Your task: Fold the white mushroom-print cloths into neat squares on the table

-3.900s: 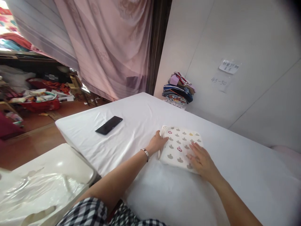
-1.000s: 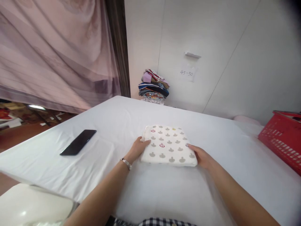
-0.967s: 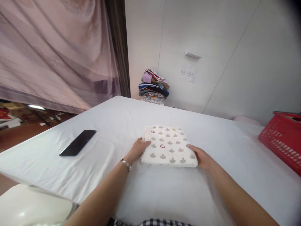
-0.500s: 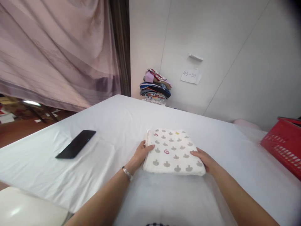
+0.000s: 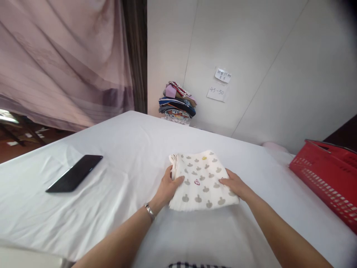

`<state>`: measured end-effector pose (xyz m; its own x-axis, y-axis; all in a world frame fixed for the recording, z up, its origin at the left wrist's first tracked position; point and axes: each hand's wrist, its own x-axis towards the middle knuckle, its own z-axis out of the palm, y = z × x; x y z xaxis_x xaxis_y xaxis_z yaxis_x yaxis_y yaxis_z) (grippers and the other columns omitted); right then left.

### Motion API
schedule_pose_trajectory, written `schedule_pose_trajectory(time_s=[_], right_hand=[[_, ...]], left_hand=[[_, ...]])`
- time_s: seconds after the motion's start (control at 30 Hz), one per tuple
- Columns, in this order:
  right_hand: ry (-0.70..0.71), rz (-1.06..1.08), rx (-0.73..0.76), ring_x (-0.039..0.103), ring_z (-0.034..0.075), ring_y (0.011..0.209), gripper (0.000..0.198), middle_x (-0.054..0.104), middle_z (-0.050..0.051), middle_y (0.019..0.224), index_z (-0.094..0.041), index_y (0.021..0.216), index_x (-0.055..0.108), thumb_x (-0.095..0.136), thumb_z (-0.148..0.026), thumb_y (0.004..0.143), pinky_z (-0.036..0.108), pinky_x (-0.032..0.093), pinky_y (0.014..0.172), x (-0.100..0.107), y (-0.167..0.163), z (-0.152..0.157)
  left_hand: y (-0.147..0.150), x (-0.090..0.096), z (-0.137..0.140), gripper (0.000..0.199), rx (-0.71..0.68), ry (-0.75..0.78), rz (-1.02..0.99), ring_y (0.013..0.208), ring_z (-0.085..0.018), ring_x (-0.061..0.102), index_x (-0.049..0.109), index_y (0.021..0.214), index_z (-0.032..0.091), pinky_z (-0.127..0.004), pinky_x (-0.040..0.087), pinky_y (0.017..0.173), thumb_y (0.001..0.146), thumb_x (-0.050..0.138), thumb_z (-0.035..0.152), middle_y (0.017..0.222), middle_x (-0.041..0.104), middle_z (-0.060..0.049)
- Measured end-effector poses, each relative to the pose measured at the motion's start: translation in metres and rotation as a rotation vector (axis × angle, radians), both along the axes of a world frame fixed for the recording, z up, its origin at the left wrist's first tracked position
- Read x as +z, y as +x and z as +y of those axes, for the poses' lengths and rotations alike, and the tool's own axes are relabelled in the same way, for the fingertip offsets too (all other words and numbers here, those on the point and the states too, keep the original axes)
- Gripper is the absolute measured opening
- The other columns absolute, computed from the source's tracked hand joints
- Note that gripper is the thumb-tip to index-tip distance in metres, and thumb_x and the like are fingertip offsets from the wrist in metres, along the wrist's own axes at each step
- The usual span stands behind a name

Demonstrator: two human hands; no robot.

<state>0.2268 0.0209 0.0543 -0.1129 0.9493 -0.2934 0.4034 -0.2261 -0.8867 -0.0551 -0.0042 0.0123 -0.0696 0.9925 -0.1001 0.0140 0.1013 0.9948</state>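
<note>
A folded white cloth (image 5: 201,178) printed with grey apple-like shapes, plus a red and a yellow one, is held between my two hands over the white-covered table. My left hand (image 5: 168,186) grips its left edge, thumb on top and fingers underneath, where several folded layers show. On the right edge, my right hand (image 5: 234,183) pinches the cloth the same way, its fingers partly hidden beneath. The cloth's top face bends slightly and its near edge hangs toward me.
A black phone or tablet (image 5: 75,173) lies on the white sheet (image 5: 117,141) at left. At right stands a red plastic basket (image 5: 323,178). Folded clothes (image 5: 177,102) are stacked by the wall beyond the table. A pink curtain (image 5: 64,63) hangs at back left.
The cloth is still in both hands; its surface now bends more and its left layers have fanned apart a little. My view has turned slightly right, so the surroundings sit further left.
</note>
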Motion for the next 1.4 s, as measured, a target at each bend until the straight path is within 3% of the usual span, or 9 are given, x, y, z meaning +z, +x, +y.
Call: schedule_pose_trajectory(time_s=[0.17, 0.27, 0.4, 0.6, 0.8, 0.93, 1.1, 1.23, 1.4], right_hand=[[0.036, -0.381, -0.019, 0.056, 0.025, 0.105, 0.064, 0.055, 0.010, 0.124, -0.019, 0.133, 0.038, 0.056, -0.033, 0.073, 0.039, 0.042, 0.091, -0.011, 0.007, -0.003], [0.214, -0.564, -0.072, 0.045, 0.027, 0.119, 0.069, 0.041, 0.011, 0.137, -0.018, 0.138, 0.031, 0.054, -0.037, 0.076, 0.042, 0.035, 0.098, -0.011, -0.002, -0.015], [0.334, -0.336, 0.046, 0.046, 0.023, 0.118, 0.058, 0.045, 0.007, 0.133, -0.025, 0.135, 0.036, 0.049, -0.045, 0.082, 0.039, 0.040, 0.094, 0.000, -0.040, -0.042], [0.109, 0.052, 0.243, 0.046, 0.021, 0.118, 0.069, 0.043, 0.008, 0.136, -0.029, 0.140, 0.026, 0.051, -0.054, 0.080, 0.037, 0.039, 0.095, 0.020, -0.089, -0.052], [0.096, -0.022, 0.259, 0.051, 0.022, 0.110, 0.073, 0.052, 0.008, 0.126, -0.027, 0.141, 0.024, 0.051, -0.057, 0.079, 0.038, 0.040, 0.091, 0.036, -0.088, -0.031], [0.098, -0.112, 0.326, 0.056, 0.022, 0.101, 0.069, 0.059, 0.007, 0.114, -0.028, 0.139, 0.028, 0.049, -0.057, 0.080, 0.037, 0.045, 0.081, 0.059, -0.088, -0.022], [0.176, -0.224, 0.394, 0.056, 0.022, 0.099, 0.055, 0.059, 0.005, 0.114, -0.027, 0.126, 0.046, 0.056, -0.049, 0.077, 0.035, 0.045, 0.080, 0.067, -0.098, -0.019], [0.205, -0.368, 0.452, 0.058, 0.021, 0.090, 0.049, 0.062, 0.003, 0.108, -0.029, 0.124, 0.048, 0.056, -0.042, 0.077, 0.033, 0.044, 0.076, 0.052, -0.107, -0.022], [0.337, -0.577, 0.405, 0.053, 0.025, 0.102, 0.064, 0.053, 0.008, 0.123, -0.027, 0.132, 0.040, 0.050, -0.056, 0.077, 0.035, 0.041, 0.080, 0.047, -0.120, -0.021]], left_hand=[[0.002, 0.000, -0.002, 0.065, -0.001, 0.033, 0.000, 0.093, -0.022, 0.062, 0.035, 0.130, 0.024, -0.033, 0.051, 0.077, 0.072, 0.065, 0.034, 0.113, 0.060, -0.008], [0.004, 0.001, -0.005, 0.065, -0.013, 0.091, -0.039, 0.096, -0.023, 0.060, 0.037, 0.129, 0.025, -0.035, 0.049, 0.082, 0.072, 0.066, 0.034, 0.112, 0.060, -0.008], [0.009, 0.004, -0.009, 0.072, -0.045, 0.134, -0.149, 0.096, -0.024, 0.059, 0.034, 0.131, 0.022, -0.036, 0.048, 0.082, 0.069, 0.069, 0.034, 0.111, 0.059, -0.010], [0.011, 0.012, -0.012, 0.084, -0.159, 0.153, -0.390, 0.101, -0.025, 0.057, 0.024, 0.135, 0.022, -0.037, 0.046, 0.083, 0.067, 0.072, 0.034, 0.115, 0.056, -0.011], [0.009, 0.011, -0.017, 0.080, -0.279, 0.109, -0.639, 0.092, -0.019, 0.059, 0.021, 0.137, 0.029, -0.033, 0.044, 0.080, 0.071, 0.067, 0.025, 0.114, 0.057, -0.007], [0.011, 0.013, -0.019, 0.055, -0.385, 0.101, -0.834, 0.092, -0.019, 0.058, 0.044, 0.119, 0.027, -0.030, 0.043, 0.076, 0.068, 0.064, 0.015, 0.114, 0.057, -0.005], [0.010, 0.014, -0.014, 0.017, -0.444, -0.111, -0.966, 0.081, -0.018, 0.062, 0.057, 0.090, 0.017, -0.029, 0.045, 0.073, 0.076, 0.059, 0.025, 0.097, 0.064, -0.007], [0.011, 0.002, -0.004, 0.033, -0.255, -0.360, -0.947, 0.073, -0.021, 0.064, 0.059, 0.081, 0.014, -0.030, 0.048, 0.067, 0.080, 0.053, 0.046, 0.077, 0.067, -0.008], [0.013, -0.006, 0.002, 0.034, -0.229, -0.434, -0.895, 0.078, -0.023, 0.066, 0.061, 0.091, 0.012, -0.032, 0.049, 0.073, 0.082, 0.053, 0.043, 0.081, 0.069, -0.010]])
